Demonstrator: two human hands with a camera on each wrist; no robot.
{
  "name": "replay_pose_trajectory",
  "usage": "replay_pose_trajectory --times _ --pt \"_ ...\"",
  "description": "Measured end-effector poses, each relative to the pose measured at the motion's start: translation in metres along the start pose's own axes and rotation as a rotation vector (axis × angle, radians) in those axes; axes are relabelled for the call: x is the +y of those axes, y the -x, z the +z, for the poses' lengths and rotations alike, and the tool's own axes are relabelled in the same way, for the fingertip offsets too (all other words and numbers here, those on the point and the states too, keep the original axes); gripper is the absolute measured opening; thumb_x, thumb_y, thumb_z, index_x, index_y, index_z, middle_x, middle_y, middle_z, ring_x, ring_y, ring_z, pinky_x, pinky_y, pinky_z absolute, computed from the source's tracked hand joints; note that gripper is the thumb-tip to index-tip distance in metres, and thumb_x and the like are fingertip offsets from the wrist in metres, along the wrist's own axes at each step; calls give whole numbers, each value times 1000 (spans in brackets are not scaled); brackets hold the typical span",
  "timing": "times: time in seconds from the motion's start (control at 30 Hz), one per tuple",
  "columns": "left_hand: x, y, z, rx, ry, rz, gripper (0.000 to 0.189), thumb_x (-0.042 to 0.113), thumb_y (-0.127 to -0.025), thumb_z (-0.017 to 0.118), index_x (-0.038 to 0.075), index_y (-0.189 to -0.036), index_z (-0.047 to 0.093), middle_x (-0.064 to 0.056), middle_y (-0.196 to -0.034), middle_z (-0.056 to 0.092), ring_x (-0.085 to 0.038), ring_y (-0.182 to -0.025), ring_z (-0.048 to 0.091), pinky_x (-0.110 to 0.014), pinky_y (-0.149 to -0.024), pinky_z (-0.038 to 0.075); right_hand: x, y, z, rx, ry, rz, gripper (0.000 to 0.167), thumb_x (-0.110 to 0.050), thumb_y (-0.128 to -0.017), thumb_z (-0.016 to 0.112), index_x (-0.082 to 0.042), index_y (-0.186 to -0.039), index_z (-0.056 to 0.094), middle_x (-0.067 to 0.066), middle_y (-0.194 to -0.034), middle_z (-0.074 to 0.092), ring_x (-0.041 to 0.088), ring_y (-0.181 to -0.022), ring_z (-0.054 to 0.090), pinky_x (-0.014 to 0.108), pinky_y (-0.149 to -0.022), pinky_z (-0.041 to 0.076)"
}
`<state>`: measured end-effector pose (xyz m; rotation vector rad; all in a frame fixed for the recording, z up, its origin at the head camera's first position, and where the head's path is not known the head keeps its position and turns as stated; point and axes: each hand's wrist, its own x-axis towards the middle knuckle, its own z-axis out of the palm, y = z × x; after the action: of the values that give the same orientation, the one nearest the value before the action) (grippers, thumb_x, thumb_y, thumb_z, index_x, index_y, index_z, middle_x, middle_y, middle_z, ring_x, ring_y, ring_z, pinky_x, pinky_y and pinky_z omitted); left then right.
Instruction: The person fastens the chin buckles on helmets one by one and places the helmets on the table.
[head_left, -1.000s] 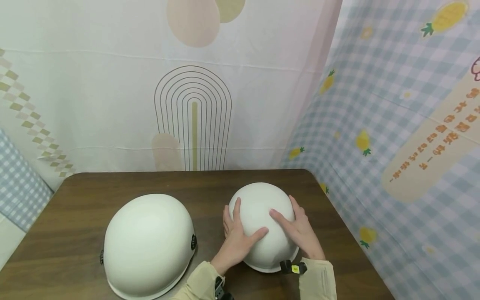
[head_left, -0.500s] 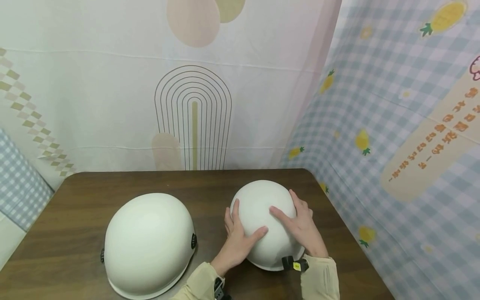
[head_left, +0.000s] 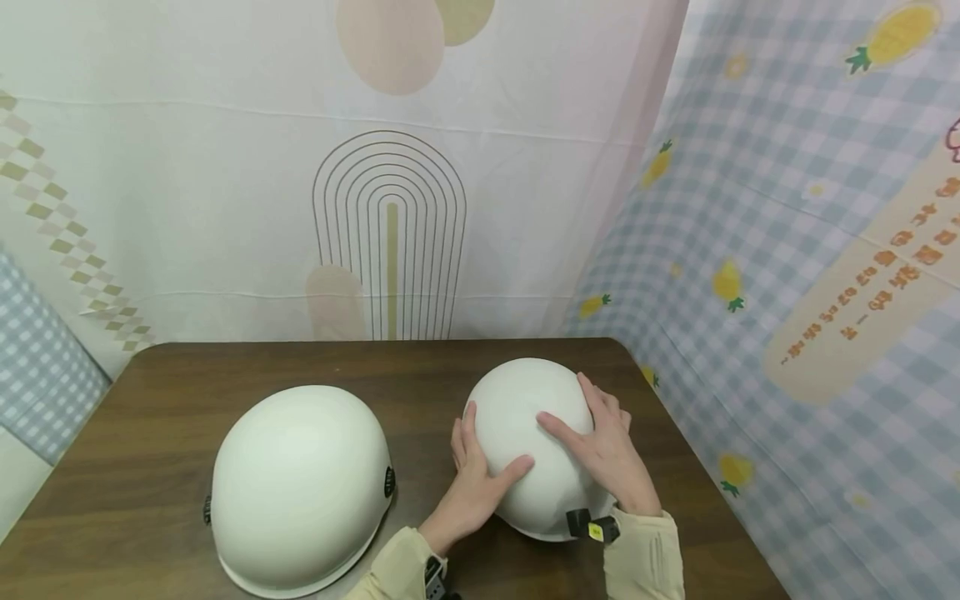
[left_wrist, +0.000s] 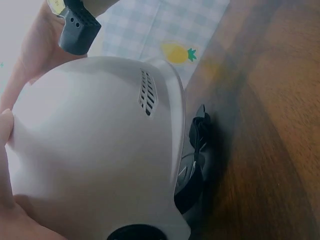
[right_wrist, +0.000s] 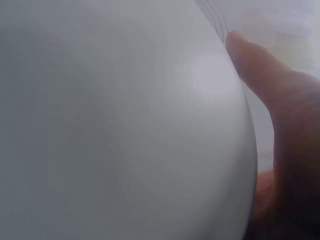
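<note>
A white hard-shell helmet (head_left: 517,400) is at the right of the table, between both hands. My left hand (head_left: 474,487) holds its left side, thumb over the dome and fingers spread down the flank. From the right, my right hand (head_left: 609,454) grips the opposite side, its thumb also lying on the dome. The left wrist view shows the helmet (left_wrist: 95,130) close up, with a slotted vent (left_wrist: 148,92) near the rim and dark straps (left_wrist: 197,132) below it. In the right wrist view the smooth shell (right_wrist: 125,120) fills most of the picture, beside the right thumb (right_wrist: 257,65).
A second white helmet (head_left: 300,483) stands dome up to the left, with black round side fittings (head_left: 389,482). Both rest areas belong to a dark wooden table (head_left: 420,375). A patterned cloth (head_left: 525,208) hangs behind, and a checked cloth (head_left: 675,292) along the right edge.
The held helmet has shifted slightly right and toward the back, turning a little. My right hand has moved with it, up and right; the left hand has barely moved. The other helmet stays put.
</note>
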<state>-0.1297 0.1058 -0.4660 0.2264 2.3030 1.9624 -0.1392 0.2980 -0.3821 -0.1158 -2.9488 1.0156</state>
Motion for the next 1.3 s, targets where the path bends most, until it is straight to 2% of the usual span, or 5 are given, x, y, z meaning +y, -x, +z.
replay_pose_trajectory --times 0.17,0.3,0.6,0.87,1.3 --pt "-3 1 -6 -23 29 10 109 52 -85 69 27 -155 -11 -22 -155 -15 -49 -140 10 -66 -101 29 -6 2 1 9 15 -2 102 -76 -79 57 -29 -157 13 14 -156 19 36 -137 16 73 -93 28" --pt "-5 0 -10 -35 38 16 107 51 -86 69 27 -155 -10 -21 -156 -14 -50 -138 16 -65 -101 31 -8 1 2 26 22 -5 106 -73 -80 59 -16 -157 15 18 -154 21 40 -136 15 77 -91 20" --pt "-7 1 -19 -31 44 54 106 46 -87 70 23 -155 -8 -16 -156 -1 -42 -137 24 -59 -104 30 -8 2 1 75 -19 3 95 -71 -80 61 -21 -154 30 18 -158 6 41 -139 7 69 -93 19" --pt "-10 2 -24 -49 78 36 105 45 -87 70 24 -154 -8 -19 -156 1 -42 -137 24 -58 -105 29 -12 5 3 124 -31 -13 88 -71 -80 60 -25 -151 36 17 -158 7 42 -139 8 66 -91 18" --pt "-10 4 -27 -67 109 36 106 45 -87 70 20 -154 -8 -20 -156 -1 -41 -138 22 -58 -107 26 -14 7 6 183 -80 32 100 -71 -80 61 -15 -154 26 22 -156 0 43 -140 2 66 -96 12"
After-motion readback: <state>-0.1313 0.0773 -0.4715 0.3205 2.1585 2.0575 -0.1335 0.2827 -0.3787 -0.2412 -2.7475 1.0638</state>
